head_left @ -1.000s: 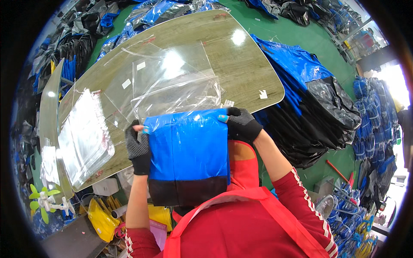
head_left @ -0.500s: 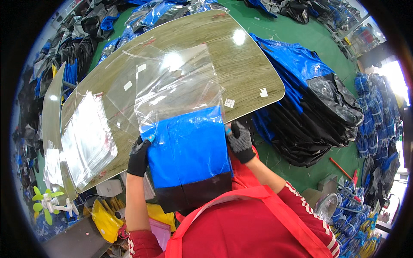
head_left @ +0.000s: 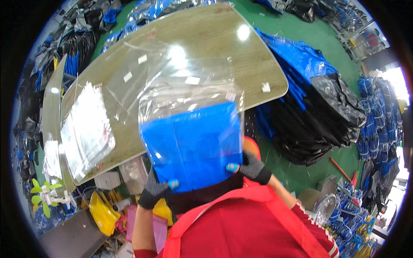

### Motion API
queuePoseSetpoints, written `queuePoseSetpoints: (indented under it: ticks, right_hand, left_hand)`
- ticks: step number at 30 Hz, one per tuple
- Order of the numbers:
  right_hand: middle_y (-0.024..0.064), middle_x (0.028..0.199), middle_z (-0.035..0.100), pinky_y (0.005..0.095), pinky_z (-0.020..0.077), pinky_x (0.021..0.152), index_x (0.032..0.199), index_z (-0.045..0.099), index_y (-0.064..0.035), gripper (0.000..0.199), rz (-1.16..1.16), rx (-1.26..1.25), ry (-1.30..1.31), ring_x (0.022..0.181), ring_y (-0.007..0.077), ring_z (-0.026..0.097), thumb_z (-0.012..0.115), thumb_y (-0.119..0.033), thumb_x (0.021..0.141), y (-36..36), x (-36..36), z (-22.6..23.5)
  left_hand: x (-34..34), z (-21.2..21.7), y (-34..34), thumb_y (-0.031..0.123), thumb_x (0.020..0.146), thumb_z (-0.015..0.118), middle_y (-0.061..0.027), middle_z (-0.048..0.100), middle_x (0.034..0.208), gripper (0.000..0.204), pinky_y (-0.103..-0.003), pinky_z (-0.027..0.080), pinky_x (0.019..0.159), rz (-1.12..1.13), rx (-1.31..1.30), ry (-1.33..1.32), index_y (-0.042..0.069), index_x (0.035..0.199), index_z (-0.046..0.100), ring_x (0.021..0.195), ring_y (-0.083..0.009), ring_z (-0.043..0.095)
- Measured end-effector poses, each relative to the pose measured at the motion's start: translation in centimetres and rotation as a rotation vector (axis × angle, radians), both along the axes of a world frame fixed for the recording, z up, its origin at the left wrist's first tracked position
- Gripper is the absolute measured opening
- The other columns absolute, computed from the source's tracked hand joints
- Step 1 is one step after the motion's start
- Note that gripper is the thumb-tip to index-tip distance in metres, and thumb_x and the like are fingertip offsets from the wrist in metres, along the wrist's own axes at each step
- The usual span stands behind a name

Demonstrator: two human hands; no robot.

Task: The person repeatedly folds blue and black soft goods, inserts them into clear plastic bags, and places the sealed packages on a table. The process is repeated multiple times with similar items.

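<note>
A folded blue plastic sheet (head_left: 193, 144) with a black lower part (head_left: 202, 198) is in front of my chest. A clear plastic bag (head_left: 167, 101) surrounds its upper part and extends past its far edge onto the table. My left hand (head_left: 155, 189), in a dark glove with bare fingertips, holds the sheet's lower left side with the thumb on top. My right hand (head_left: 253, 168), gloved alike, grips the lower right side, thumb also on top. The other fingers of both hands are hidden underneath.
A wood-patterned table (head_left: 215, 34) carries a stack of clear bags (head_left: 88, 131) on its left. Blue and black sheets (head_left: 301, 116) hang in a heap at the right. A small green-bladed fan (head_left: 46, 198) and yellow packages (head_left: 102, 213) are at the lower left.
Both hands have moved down the sheet's sides toward me, to its lower part. The clear bag now reaches farther down over the blue part.
</note>
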State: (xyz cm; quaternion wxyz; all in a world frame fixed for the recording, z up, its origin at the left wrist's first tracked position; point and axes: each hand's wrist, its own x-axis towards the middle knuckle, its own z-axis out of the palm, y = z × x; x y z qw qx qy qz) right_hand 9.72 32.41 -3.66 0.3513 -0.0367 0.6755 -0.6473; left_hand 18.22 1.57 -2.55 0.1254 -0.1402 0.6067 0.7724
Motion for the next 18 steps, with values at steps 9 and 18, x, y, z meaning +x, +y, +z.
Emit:
queuePoseSetpoints:
  ticks: [9,18]
  right_hand:
    - [0.0104,0.1,0.068,0.0307,0.0513,0.082,0.117,0.062,-0.0022,0.065,0.1,0.033,0.051,0.09,0.0151,0.064,0.063,-0.058,0.085,4.9,-4.6,-1.9]
    - [0.007,0.105,0.066,0.0335,0.0475,0.093,0.119,0.061,-0.0048,0.048,-0.061,-0.024,-0.073,0.102,0.0164,0.06,0.079,-0.024,0.079,4.5,4.2,-3.9]
  left_hand:
    - [-3.4,-4.3,-4.2,0.036,0.086,0.069,-0.0091,0.061,0.117,0.062,-0.034,0.049,0.086,-0.208,-0.577,0.129,0.003,0.134,0.047,0.098,-0.02,0.059]
    - [5.1,-3.0,3.1,0.043,0.076,0.078,-0.0119,0.042,0.143,0.099,-0.039,0.034,0.108,-0.001,0.018,-0.078,0.004,0.148,0.023,0.129,-0.0234,0.042]
